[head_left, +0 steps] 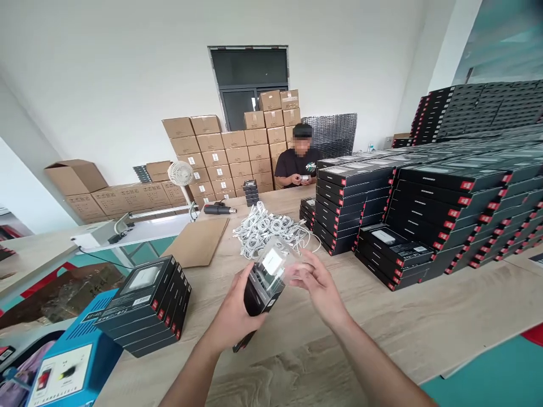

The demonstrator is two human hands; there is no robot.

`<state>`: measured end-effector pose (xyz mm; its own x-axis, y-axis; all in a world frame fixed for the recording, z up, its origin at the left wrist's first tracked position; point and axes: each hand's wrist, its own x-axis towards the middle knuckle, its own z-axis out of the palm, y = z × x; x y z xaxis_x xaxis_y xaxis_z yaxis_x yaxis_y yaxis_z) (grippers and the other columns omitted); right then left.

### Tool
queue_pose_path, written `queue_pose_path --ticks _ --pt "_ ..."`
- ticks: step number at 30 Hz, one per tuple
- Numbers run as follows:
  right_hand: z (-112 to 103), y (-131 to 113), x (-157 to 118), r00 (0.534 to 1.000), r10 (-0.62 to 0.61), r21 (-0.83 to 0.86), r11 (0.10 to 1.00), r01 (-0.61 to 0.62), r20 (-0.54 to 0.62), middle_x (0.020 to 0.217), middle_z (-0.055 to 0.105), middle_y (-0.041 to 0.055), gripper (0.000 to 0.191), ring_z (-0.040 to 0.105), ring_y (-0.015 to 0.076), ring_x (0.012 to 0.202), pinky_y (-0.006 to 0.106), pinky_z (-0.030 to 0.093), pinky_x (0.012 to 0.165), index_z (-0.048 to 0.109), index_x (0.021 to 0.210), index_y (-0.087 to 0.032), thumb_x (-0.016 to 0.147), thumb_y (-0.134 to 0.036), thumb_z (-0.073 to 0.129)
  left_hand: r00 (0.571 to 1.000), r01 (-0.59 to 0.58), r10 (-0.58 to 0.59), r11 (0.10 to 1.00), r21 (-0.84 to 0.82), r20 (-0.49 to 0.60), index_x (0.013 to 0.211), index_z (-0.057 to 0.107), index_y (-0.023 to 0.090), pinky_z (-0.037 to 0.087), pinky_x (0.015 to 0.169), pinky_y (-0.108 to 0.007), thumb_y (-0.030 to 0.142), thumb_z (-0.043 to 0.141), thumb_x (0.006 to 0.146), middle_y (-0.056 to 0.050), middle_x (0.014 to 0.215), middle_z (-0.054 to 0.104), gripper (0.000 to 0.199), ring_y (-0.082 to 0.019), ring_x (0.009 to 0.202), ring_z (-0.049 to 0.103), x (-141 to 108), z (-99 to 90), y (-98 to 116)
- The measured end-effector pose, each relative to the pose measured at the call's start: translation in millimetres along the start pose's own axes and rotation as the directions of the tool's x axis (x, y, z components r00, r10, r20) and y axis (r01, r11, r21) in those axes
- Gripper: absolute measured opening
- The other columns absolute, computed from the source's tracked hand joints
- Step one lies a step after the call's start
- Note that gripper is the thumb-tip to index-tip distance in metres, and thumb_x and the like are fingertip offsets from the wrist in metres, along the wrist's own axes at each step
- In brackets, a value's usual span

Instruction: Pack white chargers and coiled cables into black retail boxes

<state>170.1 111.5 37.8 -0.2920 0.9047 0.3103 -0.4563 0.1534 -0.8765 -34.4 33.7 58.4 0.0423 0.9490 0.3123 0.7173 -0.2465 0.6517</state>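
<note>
My left hand (237,314) wraps around a black box (255,297), tilted above the table. At the box's upper end sits clear plastic packaging (292,257) with a white device (272,261) showing through it. My right hand (316,282) pinches the right side of this plastic between thumb and fingers; the fingertips are partly blurred. Just beyond the hands lies a heap of white cables (271,226). Closest to my left hand on the table is a stack of black boxes (146,305) with red labels on their ends.
Tall stacks of black boxes (432,198) fill the right side. A flat cardboard sheet (199,240), a heat gun (219,208) and a white fan (180,174) stand left of the cables. A blue machine (76,356) is at lower left. Across the table sits a person (297,161) holding a small white item.
</note>
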Motion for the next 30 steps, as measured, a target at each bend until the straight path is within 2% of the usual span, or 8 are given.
queue_pose_path --ticks 3,6,9,12,16,21,26,30 --pt "-11.3 -11.1 16.0 0.972 0.183 -0.171 0.973 -0.156 0.151 0.094 0.069 0.0035 0.047 0.066 0.0208 0.091 0.029 0.06 0.066 0.065 0.112 -0.023 0.074 -0.047 0.079 1.0 -0.029 0.029 0.999 -0.036 -0.002 0.157 0.015 0.027 0.03 0.117 -0.048 0.016 0.071 0.071 -0.013 0.155 0.035 0.104 -0.032 0.143 0.035 0.8 3.1 2.9" --pt "-17.5 -25.6 26.7 0.866 0.397 -0.308 0.901 -0.305 0.304 0.094 0.07 0.0035 0.043 0.068 0.0195 0.083 0.027 0.059 0.06 0.07 0.104 -0.022 0.069 -0.043 0.082 0.995 -0.081 0.084 0.994 -0.072 0.046 0.157 0.018 0.027 0.031 0.117 -0.049 0.015 0.073 0.068 -0.013 0.155 0.036 0.105 -0.034 0.142 0.036 3.3 1.8 6.3" --pt "-15.1 -39.1 34.5 0.778 0.487 -0.366 0.861 -0.352 0.397 0.092 0.073 0.0031 0.046 0.07 0.0189 0.078 0.027 0.059 0.061 0.069 0.106 -0.022 0.065 -0.033 0.084 0.991 -0.105 0.113 0.989 -0.103 0.07 0.155 0.023 0.029 0.033 0.116 -0.049 0.011 0.074 0.064 -0.012 0.155 0.037 0.106 -0.034 0.142 0.038 7.9 3.3 8.2" --pt "-6.0 -39.6 46.2 0.851 0.399 -0.294 0.905 -0.307 0.342 0.085 0.073 0.0008 0.042 0.069 0.0167 0.071 0.029 0.059 0.064 0.068 0.105 -0.022 0.066 -0.032 0.081 0.988 -0.071 0.05 0.987 -0.146 -0.146 0.156 0.019 0.03 0.029 0.118 -0.052 0.013 0.075 0.065 -0.012 0.156 0.033 0.108 -0.034 0.144 0.033 12.7 19.7 7.7" --pt "5.1 -17.7 64.5 0.97 0.193 -0.212 0.964 -0.16 0.147 0.072 0.067 -0.002 0.032 0.062 0.0139 0.062 0.027 0.055 0.058 0.067 0.088 -0.022 0.068 -0.043 0.079 0.873 -0.008 -0.135 0.957 -0.291 -0.468 0.157 0.01 0.029 0.025 0.119 -0.055 0.021 0.08 0.067 -0.014 0.159 0.026 0.114 -0.036 0.148 0.024 15.1 61.5 -1.4" --pt "6.7 0.0 70.8 0.983 0.101 -0.331 0.943 -0.046 0.151 0.078 0.068 0.0013 0.032 0.061 0.0164 0.066 0.028 0.052 0.056 0.073 0.083 -0.022 0.073 -0.052 0.073 0.834 -0.06 -0.186 0.905 -0.421 -0.519 0.156 0.007 0.024 0.026 0.119 -0.054 0.032 0.065 0.087 -0.017 0.156 0.03 0.091 -0.033 0.147 0.03 5.8 86.4 -19.5" --pt "5.2 -1.3 61.0 0.988 0.067 -0.245 0.969 -0.031 0.139 0.094 0.072 0.0038 0.033 0.067 0.0211 0.081 0.037 0.058 0.074 0.073 0.09 -0.025 0.075 -0.055 0.073 0.839 -0.117 -0.122 0.911 -0.396 -0.53 0.148 0.023 0.026 0.043 0.109 -0.049 0.03 0.052 0.095 -0.014 0.138 0.046 0.06 -0.026 0.128 0.052 -0.2 65.8 -27.4" --pt "1.2 7.4 45.6 0.997 -0.034 -0.23 0.972 0.05 0.075 0.107 0.072 0.007 0.033 0.068 0.0248 0.096 0.042 0.055 0.09 0.069 0.089 -0.023 0.076 -0.053 0.075 0.861 -0.118 -0.02 0.964 -0.239 -0.509 0.134 0.043 0.027 0.05 0.102 -0.045 0.029 0.052 0.095 -0.012 0.133 0.048 0.04 -0.025 0.122 0.055 -3.2 51.4 -30.5"
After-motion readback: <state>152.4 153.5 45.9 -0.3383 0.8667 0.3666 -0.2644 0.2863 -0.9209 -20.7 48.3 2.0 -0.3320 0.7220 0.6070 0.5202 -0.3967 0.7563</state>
